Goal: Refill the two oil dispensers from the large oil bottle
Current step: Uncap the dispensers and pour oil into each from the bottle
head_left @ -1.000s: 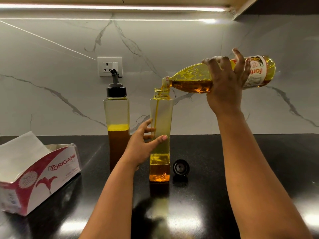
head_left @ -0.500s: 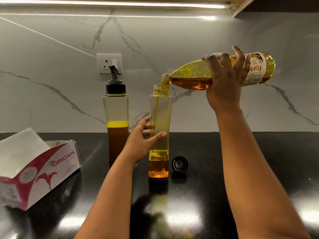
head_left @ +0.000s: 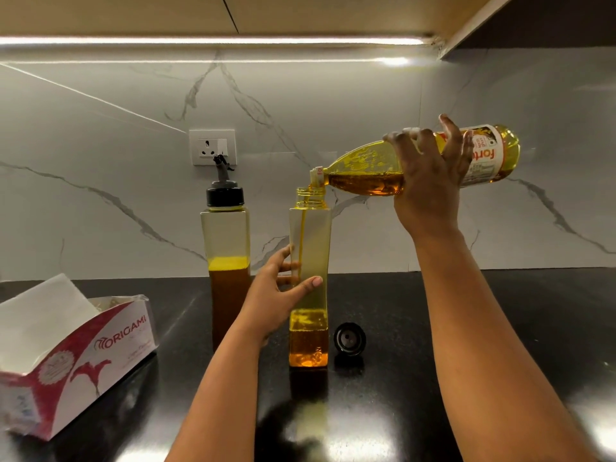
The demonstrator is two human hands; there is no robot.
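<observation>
My right hand [head_left: 430,181] grips the large oil bottle [head_left: 366,171], tipped almost level with its mouth over the open neck of a tall clear dispenser [head_left: 310,235]. A thin stream of oil runs down inside that dispenser, which holds oil in its lower part. My left hand [head_left: 276,295] holds the dispenser around its middle and keeps it upright on the black counter [head_left: 383,295]. Its black cap [head_left: 350,338] lies on the counter just to its right. A second dispenser [head_left: 226,245], capped with a black pour spout, stands to the left, roughly half full.
A red and white tissue box [head_left: 73,355] lies open at the left front of the counter. A wall socket [head_left: 212,147] sits on the marble backsplash behind the capped dispenser. A cabinet with a light strip hangs overhead.
The oil level in the open dispenser has risen slightly. Both hands and the tipped bottle keep their positions; only the camera view has shifted a little.
</observation>
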